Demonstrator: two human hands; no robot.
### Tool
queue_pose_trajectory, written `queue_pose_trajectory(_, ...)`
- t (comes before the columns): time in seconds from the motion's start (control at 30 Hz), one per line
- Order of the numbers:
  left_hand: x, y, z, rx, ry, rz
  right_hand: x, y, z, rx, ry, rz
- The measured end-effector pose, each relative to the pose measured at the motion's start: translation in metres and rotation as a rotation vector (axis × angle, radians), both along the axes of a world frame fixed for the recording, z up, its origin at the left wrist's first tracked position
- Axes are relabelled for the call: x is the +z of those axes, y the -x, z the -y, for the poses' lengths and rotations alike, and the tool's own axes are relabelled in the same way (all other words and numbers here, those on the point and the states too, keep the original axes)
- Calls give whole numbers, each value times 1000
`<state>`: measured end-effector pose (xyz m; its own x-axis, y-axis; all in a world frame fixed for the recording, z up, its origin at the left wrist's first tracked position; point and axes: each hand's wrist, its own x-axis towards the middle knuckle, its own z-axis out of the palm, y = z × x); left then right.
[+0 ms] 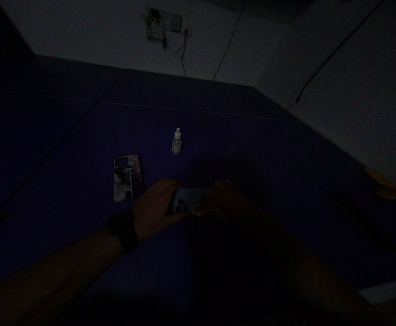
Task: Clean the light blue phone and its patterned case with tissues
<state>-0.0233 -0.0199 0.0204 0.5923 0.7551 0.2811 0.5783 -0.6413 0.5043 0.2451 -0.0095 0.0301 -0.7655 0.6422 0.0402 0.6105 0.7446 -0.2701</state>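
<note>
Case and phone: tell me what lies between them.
In the head view, the left hand lies between the case and the phone, its fingers at the phone's camera end.

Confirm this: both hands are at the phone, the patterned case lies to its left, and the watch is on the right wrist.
No: the head view shows the watch on the left wrist. The rest stands: the left hand and right hand are at the phone, and the patterned case lies to its left.
</note>
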Motion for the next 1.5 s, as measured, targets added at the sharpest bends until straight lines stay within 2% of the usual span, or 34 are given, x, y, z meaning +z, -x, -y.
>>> queue_pose_trajectory(0.13, 0, 0, 0, -2, -4, -4, -3, 11, -12, -230, -102, 12)
queue_pose_trajectory(0.2, 0, 0, -1, 0, -5, 0, -5, 14, -17, -288, -125, -6)
queue_pose_trajectory(0.27, 0, 0, -1, -1, -2, -7, -5, 13, -16, -242, -111, -33)
queue_pose_trajectory(0.37, 0, 0, 0, 8, 4, -22, -2, 8, -6, -48, -26, -63)
queue_pose_trajectory(0.43, 0, 0, 0, 7, 6, -20, 0, 8, -1, 11, 8, -70)
queue_pose_trajectory(0.63, -2, 0, -1, 6, -7, -23, 0, 21, -12, -243, -85, -47)
queue_pose_trajectory(0.7, -2, 0, -1, 3, 0, -39, 0, 21, -12, -213, -80, -46)
queue_pose_trajectory(0.8, -1, 0, -1, 1, 7, -56, 0, 15, -3, -35, -22, -65)
queue_pose_trajectory(0.87, -1, 0, -1, 1, 4, -50, 1, 13, 2, 25, 20, -69)
queue_pose_trajectory(0.93, -2, 0, -1, -3, -4, -39, 0, 14, 3, -35, 25, -61)
queue_pose_trajectory(1.07, -4, 0, -1, -4, -16, -32, -4, 21, -5, -247, -65, -47)
queue_pose_trajectory(1.13, -4, 0, -1, 2, -12, -34, -6, 21, -6, -220, -57, -46)
queue_pose_trajectory(1.23, -5, -1, -1, 4, -5, -35, -6, 17, 0, -105, 56, -54)
queue_pose_trajectory(1.3, -5, -1, 0, -1, -8, -25, -5, 14, 6, -105, 89, -54)
queue_pose_trajectory(1.5, -9, -1, 3, 35, -21, 5, -2, 8, 7, -143, -3, -6)
